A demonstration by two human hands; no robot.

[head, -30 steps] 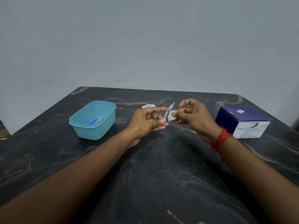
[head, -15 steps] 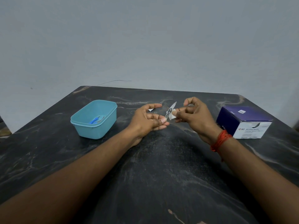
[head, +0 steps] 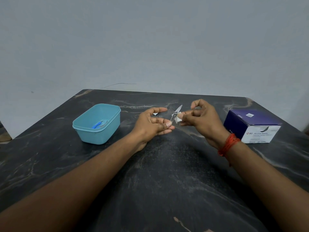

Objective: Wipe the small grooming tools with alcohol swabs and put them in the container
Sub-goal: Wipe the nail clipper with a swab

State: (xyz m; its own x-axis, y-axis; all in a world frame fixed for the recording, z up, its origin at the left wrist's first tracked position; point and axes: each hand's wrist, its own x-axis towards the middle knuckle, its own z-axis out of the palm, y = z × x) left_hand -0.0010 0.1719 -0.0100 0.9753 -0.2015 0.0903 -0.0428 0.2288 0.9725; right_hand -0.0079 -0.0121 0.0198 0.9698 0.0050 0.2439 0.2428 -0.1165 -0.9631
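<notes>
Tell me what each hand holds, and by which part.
The left hand pinches the metal grooming tool by its lower end; the right hand pinches a white swab against the tool's middle.

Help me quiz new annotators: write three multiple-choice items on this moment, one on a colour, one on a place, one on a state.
1. What colour is the container? A) red B) teal C) white
2. Where is the swab box? A) inside the container B) to the right of the right hand C) left of the container
3. What is the left hand doing? A) resting open, holding nothing B) pinching the metal clipper C) lifting the swab box

Key: 1 B, its walls and rim are teal. 2 B, the box stands on the right hand's far side. 3 B, thumb and fingers pinch the clipper's lower end while the right hand holds a swab against it.
</notes>
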